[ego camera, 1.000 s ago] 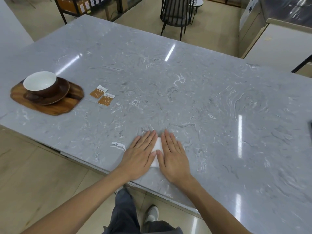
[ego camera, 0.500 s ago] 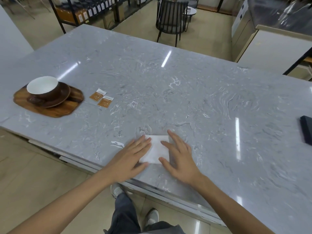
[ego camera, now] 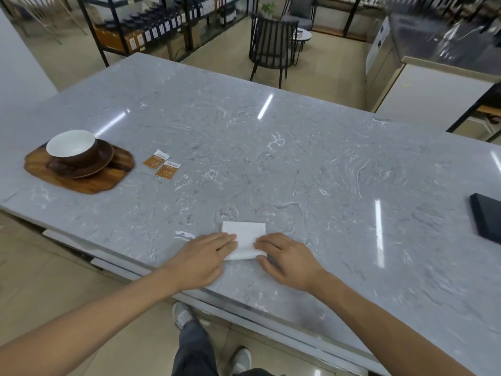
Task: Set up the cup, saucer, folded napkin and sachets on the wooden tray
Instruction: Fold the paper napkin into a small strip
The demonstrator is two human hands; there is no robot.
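Two hands, left hand (ego camera: 202, 257) and right hand (ego camera: 287, 260), fingers straight, pressing the white napkin (ego camera: 244, 240) between them on the bench (ego camera: 298, 164). Sachets (ego camera: 162, 166), cup (ego camera: 71, 147), saucer (ego camera: 101, 158), wooden tray (ego camera: 92, 183): well left of them.

Left hand (ego camera: 202, 257) and right hand (ego camera: 287, 260) press flat on the white napkin (ego camera: 245, 236) lying on the marble counter (ego camera: 298, 164)
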